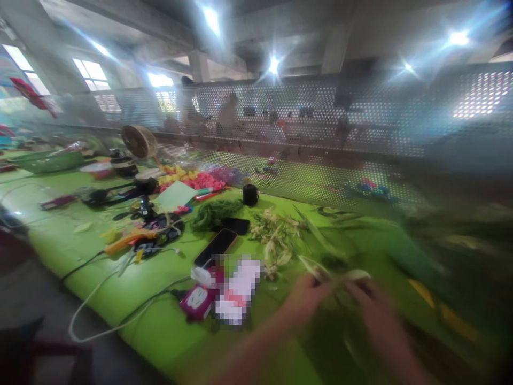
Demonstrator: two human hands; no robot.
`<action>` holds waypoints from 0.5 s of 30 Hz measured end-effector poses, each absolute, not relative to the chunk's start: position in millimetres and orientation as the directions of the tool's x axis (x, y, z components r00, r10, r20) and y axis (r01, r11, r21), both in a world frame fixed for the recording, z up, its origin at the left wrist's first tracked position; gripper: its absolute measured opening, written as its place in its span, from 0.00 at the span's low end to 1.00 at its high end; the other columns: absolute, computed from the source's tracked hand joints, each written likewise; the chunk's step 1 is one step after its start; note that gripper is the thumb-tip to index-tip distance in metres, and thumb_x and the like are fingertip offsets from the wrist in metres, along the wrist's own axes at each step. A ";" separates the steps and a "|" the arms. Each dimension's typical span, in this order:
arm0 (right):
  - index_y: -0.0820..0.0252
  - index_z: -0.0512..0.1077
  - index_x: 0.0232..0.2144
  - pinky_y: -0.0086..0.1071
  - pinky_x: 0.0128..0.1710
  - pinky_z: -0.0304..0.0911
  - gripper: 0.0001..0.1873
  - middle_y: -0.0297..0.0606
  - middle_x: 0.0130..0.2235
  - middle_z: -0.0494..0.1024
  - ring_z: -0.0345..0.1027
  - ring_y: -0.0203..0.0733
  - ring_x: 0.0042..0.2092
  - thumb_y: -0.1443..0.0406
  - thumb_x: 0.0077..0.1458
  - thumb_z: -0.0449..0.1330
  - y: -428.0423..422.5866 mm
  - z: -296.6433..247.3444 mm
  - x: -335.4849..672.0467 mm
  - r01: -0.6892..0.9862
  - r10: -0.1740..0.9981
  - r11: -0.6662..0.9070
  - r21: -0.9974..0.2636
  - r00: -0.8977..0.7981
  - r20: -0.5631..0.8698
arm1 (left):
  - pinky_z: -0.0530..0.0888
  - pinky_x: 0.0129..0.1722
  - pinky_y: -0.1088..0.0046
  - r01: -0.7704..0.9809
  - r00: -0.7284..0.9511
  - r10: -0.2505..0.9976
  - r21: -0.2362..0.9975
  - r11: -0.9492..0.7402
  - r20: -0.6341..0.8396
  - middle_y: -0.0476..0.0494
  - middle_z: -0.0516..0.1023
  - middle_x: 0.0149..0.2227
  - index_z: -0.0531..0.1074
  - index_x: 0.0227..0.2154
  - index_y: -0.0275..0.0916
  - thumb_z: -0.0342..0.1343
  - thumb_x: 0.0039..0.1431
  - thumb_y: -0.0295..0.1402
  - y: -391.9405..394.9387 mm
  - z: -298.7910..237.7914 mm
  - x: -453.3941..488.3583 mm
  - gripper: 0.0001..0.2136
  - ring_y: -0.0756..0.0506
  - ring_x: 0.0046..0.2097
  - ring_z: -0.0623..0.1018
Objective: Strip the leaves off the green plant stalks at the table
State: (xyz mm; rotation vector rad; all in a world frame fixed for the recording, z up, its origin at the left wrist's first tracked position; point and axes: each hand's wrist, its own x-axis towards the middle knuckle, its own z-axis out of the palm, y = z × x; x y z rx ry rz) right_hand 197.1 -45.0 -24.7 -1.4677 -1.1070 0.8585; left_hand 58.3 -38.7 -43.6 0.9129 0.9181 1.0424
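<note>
Low at the right of the head view, my left hand (306, 294) has its fingers closed on a pale, leafy husk strip (358, 275). My right hand (371, 302) pinches the same strip from the other side, and the two hands are close together. Motion blur softens the fingers and the strip's middle. Beyond my left hand lies a loose pile of pale yellow-green husk pieces (276, 238). Longer green leaves (318, 232) stretch across the green table (160, 334) behind my hands.
Left of my hands are a purple power socket (196, 303) with trailing cables, a blurred-out packet (239, 291) and a dark phone (216, 247). Farther left lies an orange glue gun (130, 240). A perforated partition (288, 133) runs along the table's back; pink and yellow flowers (192, 179) lie near it.
</note>
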 end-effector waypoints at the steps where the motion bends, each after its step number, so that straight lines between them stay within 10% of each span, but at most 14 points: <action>1: 0.56 0.74 0.26 0.34 0.32 0.65 0.13 0.35 0.25 0.77 0.69 0.42 0.29 0.55 0.39 0.60 -44.6 -26.0 198.4 0.168 0.946 -0.014 -0.986 0.321 0.041 | 0.65 0.32 0.75 -0.300 0.242 0.957 0.925 0.232 -0.161 0.50 0.71 0.24 0.76 0.30 0.34 0.63 0.47 0.41 -38.9 -43.8 58.7 0.14 0.52 0.26 0.68; 15: 0.55 0.78 0.30 0.35 0.39 0.65 0.17 0.39 0.43 0.79 0.71 0.50 0.44 0.53 0.37 0.67 -31.3 -37.6 222.5 0.352 0.996 0.001 -0.936 0.085 0.033 | 0.69 0.36 0.72 0.065 0.333 0.942 0.997 -0.048 0.024 0.45 0.75 0.30 0.77 0.31 0.35 0.54 0.55 0.38 -35.2 -60.8 58.5 0.11 0.47 0.32 0.71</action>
